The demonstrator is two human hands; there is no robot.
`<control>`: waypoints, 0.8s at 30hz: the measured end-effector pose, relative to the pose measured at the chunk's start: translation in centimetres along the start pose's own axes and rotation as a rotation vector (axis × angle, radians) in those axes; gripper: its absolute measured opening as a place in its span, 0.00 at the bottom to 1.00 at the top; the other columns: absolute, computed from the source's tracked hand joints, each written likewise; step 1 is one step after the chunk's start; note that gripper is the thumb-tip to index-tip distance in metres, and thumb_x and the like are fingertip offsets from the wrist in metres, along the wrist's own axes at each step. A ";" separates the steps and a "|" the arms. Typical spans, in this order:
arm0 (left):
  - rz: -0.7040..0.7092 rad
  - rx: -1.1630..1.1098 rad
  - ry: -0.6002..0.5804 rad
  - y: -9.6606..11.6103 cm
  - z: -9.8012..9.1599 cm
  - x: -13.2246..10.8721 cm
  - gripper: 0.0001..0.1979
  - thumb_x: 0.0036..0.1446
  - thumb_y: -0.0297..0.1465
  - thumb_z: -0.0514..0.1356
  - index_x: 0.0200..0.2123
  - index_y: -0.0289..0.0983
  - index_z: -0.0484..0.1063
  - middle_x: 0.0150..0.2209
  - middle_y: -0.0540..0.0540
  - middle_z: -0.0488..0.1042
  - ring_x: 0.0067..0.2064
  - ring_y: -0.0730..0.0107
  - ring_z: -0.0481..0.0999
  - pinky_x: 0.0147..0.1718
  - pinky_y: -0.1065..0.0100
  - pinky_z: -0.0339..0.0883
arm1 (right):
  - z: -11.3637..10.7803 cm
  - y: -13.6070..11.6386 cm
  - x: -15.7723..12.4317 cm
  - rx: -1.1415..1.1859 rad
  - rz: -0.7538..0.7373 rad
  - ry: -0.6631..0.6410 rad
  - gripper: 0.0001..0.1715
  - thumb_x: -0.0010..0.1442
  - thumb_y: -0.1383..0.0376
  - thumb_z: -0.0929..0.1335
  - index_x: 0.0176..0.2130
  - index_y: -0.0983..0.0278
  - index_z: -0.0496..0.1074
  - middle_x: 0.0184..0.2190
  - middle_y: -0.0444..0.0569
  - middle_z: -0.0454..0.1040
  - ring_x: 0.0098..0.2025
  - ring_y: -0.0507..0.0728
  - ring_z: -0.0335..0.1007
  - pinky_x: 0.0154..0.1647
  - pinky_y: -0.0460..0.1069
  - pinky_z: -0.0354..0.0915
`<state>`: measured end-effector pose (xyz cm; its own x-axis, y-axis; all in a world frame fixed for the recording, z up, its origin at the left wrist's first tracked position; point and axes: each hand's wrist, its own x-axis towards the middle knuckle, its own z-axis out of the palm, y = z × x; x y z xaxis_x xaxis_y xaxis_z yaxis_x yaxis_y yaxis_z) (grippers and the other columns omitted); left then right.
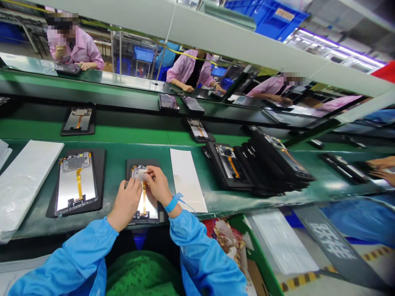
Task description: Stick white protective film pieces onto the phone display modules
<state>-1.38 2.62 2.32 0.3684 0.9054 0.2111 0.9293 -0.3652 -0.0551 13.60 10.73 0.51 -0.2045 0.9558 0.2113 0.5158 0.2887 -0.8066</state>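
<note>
An opened tablet (151, 209) lies in front of me on a dark foam pad, its circuit board at the far end and an orange flat cable running down the middle. My right hand (159, 183), with a blue band at the wrist, pinches a small silver-grey sheet (142, 175) over the board. From the left, my left hand (128, 201) reaches to the same spot with bent fingers close together; what they grip is hidden. Another opened tablet (69, 191) rests on its own pad to the left. Right of my hands lies a white paper strip (188, 179).
White sheets (33, 176) are stacked at far left. Black tablet cases (262, 168) lean in a row on the right. Beyond the bench, a green conveyor (135, 127) carries more opened tablets. A green bin (262, 255) stands below; a co-worker's hand (382, 166) shows at the right edge.
</note>
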 end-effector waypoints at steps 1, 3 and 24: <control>0.019 -0.004 -0.002 0.0 0.1 0.0 0.20 0.65 0.21 0.47 0.55 0.29 0.71 0.53 0.34 0.71 0.54 0.50 0.67 0.51 0.52 0.62 | -0.1 0.2 -0.2 0.012 -0.011 0.001 0.13 0.63 0.68 0.66 0.49 0.62 0.71 0.43 0.49 0.72 0.37 0.54 0.71 0.47 0.52 0.69; 0.026 -0.032 -0.007 -0.2 0.2 0.0 0.20 0.65 0.22 0.48 0.56 0.28 0.70 0.52 0.35 0.71 0.53 0.52 0.67 0.48 0.55 0.63 | -0.3 0.3 -0.6 0.019 -0.042 -0.006 0.10 0.63 0.69 0.65 0.45 0.63 0.72 0.42 0.50 0.72 0.39 0.55 0.72 0.47 0.53 0.69; -0.100 0.079 -0.042 1.4 0.3 2.7 0.12 0.65 0.25 0.53 0.46 0.31 0.75 0.41 0.39 0.71 0.43 0.59 0.70 0.34 0.61 0.62 | -0.3 2.8 0.0 -0.006 -0.181 -0.009 0.16 0.64 0.56 0.63 0.41 0.62 0.74 0.42 0.55 0.75 0.44 0.62 0.73 0.47 0.58 0.70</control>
<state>0.92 4.62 2.55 0.2733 0.9453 0.1782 0.9600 -0.2563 -0.1130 15.29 11.56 -1.63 -0.3019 0.8875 0.3482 0.4751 0.4567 -0.7521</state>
